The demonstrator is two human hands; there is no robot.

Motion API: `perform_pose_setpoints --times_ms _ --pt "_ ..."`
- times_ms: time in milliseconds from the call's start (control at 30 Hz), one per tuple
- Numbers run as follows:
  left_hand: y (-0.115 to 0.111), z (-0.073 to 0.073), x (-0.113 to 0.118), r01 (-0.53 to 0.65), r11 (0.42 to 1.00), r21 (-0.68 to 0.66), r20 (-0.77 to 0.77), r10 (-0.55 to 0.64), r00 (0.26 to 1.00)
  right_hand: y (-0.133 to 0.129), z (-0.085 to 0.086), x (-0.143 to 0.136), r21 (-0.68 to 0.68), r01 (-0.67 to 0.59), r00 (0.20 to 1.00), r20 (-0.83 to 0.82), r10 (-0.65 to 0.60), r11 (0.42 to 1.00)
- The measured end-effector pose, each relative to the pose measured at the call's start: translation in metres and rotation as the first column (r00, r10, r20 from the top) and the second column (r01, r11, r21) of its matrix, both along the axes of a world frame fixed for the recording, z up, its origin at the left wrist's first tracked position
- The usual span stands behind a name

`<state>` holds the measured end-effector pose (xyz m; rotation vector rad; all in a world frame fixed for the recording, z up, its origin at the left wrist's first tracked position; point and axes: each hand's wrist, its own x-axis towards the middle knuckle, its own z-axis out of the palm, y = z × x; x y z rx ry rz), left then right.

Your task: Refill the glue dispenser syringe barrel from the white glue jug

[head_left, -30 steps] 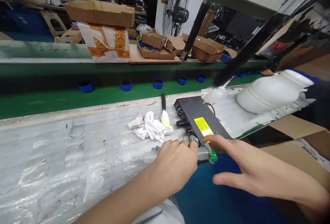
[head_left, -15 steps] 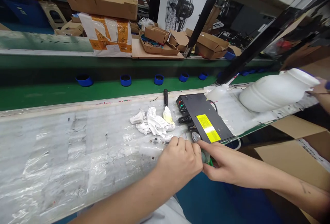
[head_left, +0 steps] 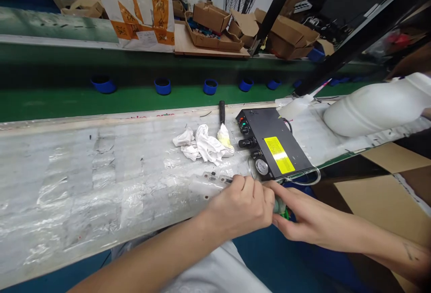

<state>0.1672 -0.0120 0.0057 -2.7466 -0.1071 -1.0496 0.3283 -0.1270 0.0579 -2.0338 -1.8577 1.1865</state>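
Your left hand (head_left: 240, 205) curls around a green-tipped syringe (head_left: 282, 208) while your right hand (head_left: 299, 216) pinches its tip, steadying it at the bench edge (head_left: 101, 243).

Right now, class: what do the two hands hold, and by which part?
Both the left hand and the right hand grip a small green-tipped part; it is mostly hidden, so the exact hold cannot be told.

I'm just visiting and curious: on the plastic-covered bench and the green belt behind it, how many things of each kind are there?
Blue cups on the green belt: 5
Black control box: 1
White jug: 1
Brush: 1
Heap of white rags: 1
Total: 9
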Motion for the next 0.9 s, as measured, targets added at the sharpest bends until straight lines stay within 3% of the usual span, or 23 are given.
perform_pose_setpoints --times_ms 533,767,900 --pt "-0.013 -0.007 -0.007 0.035 0.999 0.003 0.061 -0.035 0.998 -0.02 -0.007 0.012 -0.096 -0.082 0.993 -0.095 0.073 0.992" --pt "-0.008 -0.01 -0.008 0.123 0.987 -0.107 0.161 -0.105 0.981 -0.021 0.01 0.017 -0.165 -0.172 0.976 -0.158 0.147 0.971" --pt "-0.005 -0.013 -0.003 0.101 0.967 -0.232 0.197 -0.054 0.979 -0.022 0.019 0.033 -0.256 -0.089 0.983 -0.176 0.044 0.963"
